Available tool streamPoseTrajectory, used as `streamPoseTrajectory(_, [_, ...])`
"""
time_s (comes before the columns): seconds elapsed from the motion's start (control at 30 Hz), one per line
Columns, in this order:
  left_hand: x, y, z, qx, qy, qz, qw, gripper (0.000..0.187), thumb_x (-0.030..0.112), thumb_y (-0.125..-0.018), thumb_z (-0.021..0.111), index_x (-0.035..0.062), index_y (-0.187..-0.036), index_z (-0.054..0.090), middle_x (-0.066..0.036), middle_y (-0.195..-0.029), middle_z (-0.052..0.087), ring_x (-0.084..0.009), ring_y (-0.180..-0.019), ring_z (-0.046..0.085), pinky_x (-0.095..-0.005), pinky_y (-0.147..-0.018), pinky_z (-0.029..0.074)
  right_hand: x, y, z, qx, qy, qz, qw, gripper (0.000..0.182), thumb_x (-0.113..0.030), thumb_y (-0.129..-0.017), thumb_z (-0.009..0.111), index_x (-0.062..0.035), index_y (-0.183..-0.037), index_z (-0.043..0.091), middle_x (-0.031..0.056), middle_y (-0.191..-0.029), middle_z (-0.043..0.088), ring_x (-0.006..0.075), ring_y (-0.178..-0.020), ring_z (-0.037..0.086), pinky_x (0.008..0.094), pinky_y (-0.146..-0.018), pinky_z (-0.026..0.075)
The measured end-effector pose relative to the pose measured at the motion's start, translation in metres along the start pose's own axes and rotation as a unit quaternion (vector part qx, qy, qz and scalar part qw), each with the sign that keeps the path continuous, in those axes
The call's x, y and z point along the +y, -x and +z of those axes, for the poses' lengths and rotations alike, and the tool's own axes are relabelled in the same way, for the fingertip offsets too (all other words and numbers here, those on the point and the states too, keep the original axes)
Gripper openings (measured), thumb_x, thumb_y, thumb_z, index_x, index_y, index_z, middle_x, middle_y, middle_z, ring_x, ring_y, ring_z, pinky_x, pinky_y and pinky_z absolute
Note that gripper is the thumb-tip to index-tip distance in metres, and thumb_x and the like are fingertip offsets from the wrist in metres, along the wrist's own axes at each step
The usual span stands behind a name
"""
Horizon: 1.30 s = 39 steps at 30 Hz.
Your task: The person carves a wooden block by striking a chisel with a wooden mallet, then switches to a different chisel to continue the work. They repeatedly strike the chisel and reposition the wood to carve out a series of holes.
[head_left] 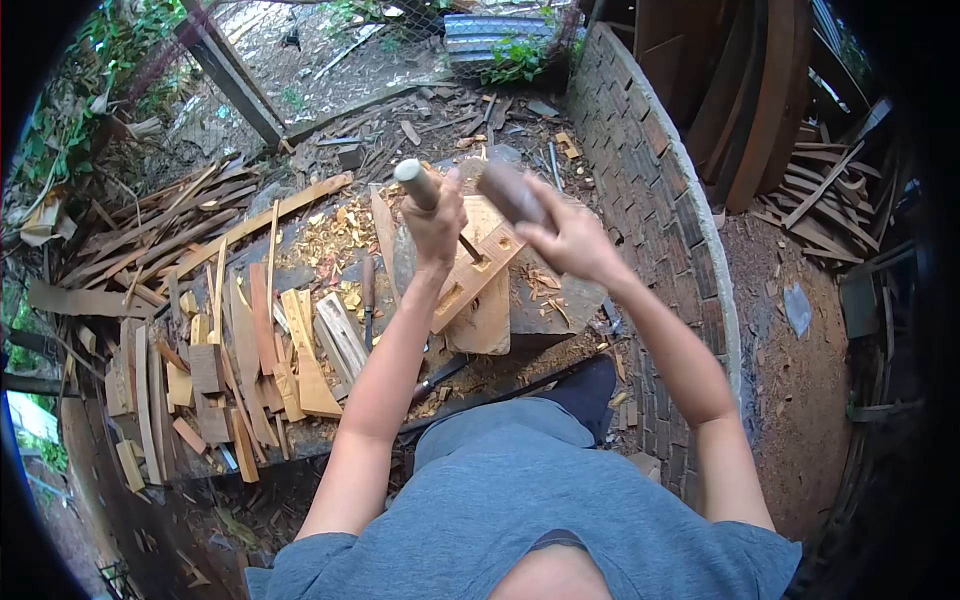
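The left hand (437, 225) has its fingers wrapped round a chisel (414, 180); the right hand (577, 240) grips a mallet (514, 193). The chisel's tip meets a notched bar (464, 284) lying on a block (491, 328). A glancing blow could catch the left knuckles; with neither hand steadying it, the bar could slide.

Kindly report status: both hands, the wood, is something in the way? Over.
Left hand on chisel; right hand holding mallet, apart from chisel. Wood block: chisel tip at one hole. Wood chips nearby, nothing visibly blocking.
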<state>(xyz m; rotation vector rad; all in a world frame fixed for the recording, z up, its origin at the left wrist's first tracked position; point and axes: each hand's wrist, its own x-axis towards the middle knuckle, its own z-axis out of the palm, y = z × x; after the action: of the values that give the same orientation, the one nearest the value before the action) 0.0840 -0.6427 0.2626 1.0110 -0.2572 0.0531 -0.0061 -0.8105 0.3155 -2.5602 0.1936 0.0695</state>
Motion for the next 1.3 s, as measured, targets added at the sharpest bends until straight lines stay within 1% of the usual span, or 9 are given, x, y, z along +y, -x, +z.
streamPoseTrajectory(0.1, [-0.001,-0.011,-0.012,0.065,0.022,-0.031,0.997,0.019,0.011,-0.091,0.063,0.0118,-0.081,0.047,0.004,-0.054,0.043,-0.0052,-0.039,0.037,-0.0228,-0.035,0.030,0.016,0.016,0.038,-0.086,0.085,0.061,0.991,0.079,-0.050,-0.085,0.058,-0.0312,-0.152,0.020,0.0298,-0.109,0.064,0.0466,-0.100,0.064,0.0533,-0.090,0.051])
streamPoseTrajectory(0.27, [-0.026,-0.027,-0.070,0.215,0.143,-0.139,0.956,0.038,0.028,-0.097,0.057,0.0151,-0.067,0.037,0.006,-0.054,0.035,-0.0066,-0.039,0.032,-0.0244,-0.038,0.026,0.036,0.032,0.087,0.046,0.051,0.005,0.998,0.083,-0.039,-0.083,0.064,-0.0327,-0.152,0.019,0.0263,-0.091,0.066,0.0458,-0.083,0.065,0.0545,-0.077,0.052])
streamPoseTrajectory(0.3, [-0.037,-0.028,-0.085,0.264,0.179,-0.182,0.930,0.039,0.031,-0.097,0.055,0.0165,-0.066,0.037,0.005,-0.053,0.035,-0.0073,-0.039,0.031,-0.0247,-0.037,0.026,0.036,0.033,0.090,0.049,0.047,0.004,0.998,0.083,-0.039,-0.083,0.064,-0.0327,-0.152,0.019,0.0263,-0.091,0.066,0.0458,-0.083,0.065,0.0545,-0.077,0.052])
streamPoseTrajectory(0.37, [-0.048,-0.023,-0.101,0.311,0.199,-0.186,0.911,0.042,0.037,-0.097,0.055,0.0188,-0.064,0.036,0.007,-0.051,0.035,-0.0066,-0.037,0.031,-0.0235,-0.035,0.025,0.038,0.032,0.091,0.052,0.045,0.005,0.998,0.083,-0.040,-0.083,0.064,-0.0325,-0.152,0.018,0.0272,-0.094,0.065,0.0469,-0.085,0.065,0.0544,-0.078,0.052])
streamPoseTrajectory(0.53, [0.008,-0.024,-0.053,0.225,0.094,-0.101,0.965,0.041,0.035,-0.098,0.054,0.0167,-0.066,0.037,0.007,-0.052,0.031,-0.0055,-0.038,0.026,-0.0231,-0.036,0.023,0.044,0.037,0.097,0.066,0.014,0.029,0.997,0.082,-0.040,-0.084,0.063,-0.0312,-0.151,0.018,0.0275,-0.095,0.066,0.0473,-0.087,0.065,0.0547,-0.079,0.052])
streamPoseTrajectory(0.57, [0.010,-0.024,-0.048,0.182,0.078,-0.103,0.975,0.037,0.029,-0.097,0.057,0.0149,-0.069,0.038,0.007,-0.053,0.034,-0.0051,-0.037,0.028,-0.0238,-0.036,0.024,0.043,0.036,0.098,0.078,0.008,0.026,0.997,0.081,-0.039,-0.084,0.063,-0.0303,-0.151,0.018,0.0270,-0.096,0.066,0.0472,-0.088,0.064,0.0544,-0.080,0.051])
streamPoseTrajectory(0.63, [0.024,-0.015,-0.013,0.182,0.041,-0.064,0.980,0.034,0.024,-0.096,0.060,0.0129,-0.072,0.040,0.006,-0.053,0.036,-0.0052,-0.037,0.031,-0.0246,-0.035,0.025,0.036,0.034,0.094,0.058,0.021,0.028,0.998,0.082,-0.039,-0.084,0.063,-0.0306,-0.152,0.018,0.0270,-0.095,0.066,0.0472,-0.087,0.064,0.0545,-0.080,0.051])
streamPoseTrajectory(0.8, [0.013,-0.013,-0.001,0.086,0.022,0.000,0.996,0.030,0.018,-0.093,0.066,0.0102,-0.076,0.043,0.003,-0.051,0.040,-0.0043,-0.037,0.035,-0.0224,-0.033,0.025,0.027,0.033,0.082,0.019,0.054,0.044,0.997,0.082,-0.040,-0.084,0.063,-0.0306,-0.152,0.018,0.0276,-0.094,0.066,0.0473,-0.087,0.065,0.0547,-0.080,0.051])
streamPoseTrajectory(1.3, [0.017,-0.001,0.006,0.015,-0.029,-0.009,0.999,0.030,0.018,-0.095,0.064,0.0115,-0.075,0.043,0.003,-0.053,0.039,-0.0048,-0.038,0.033,-0.0227,-0.036,0.024,0.024,0.034,0.084,0.026,0.046,0.049,0.997,0.083,-0.038,-0.084,0.064,-0.0293,-0.152,0.017,0.0286,-0.094,0.065,0.0475,-0.085,0.064,0.0550,-0.079,0.051])
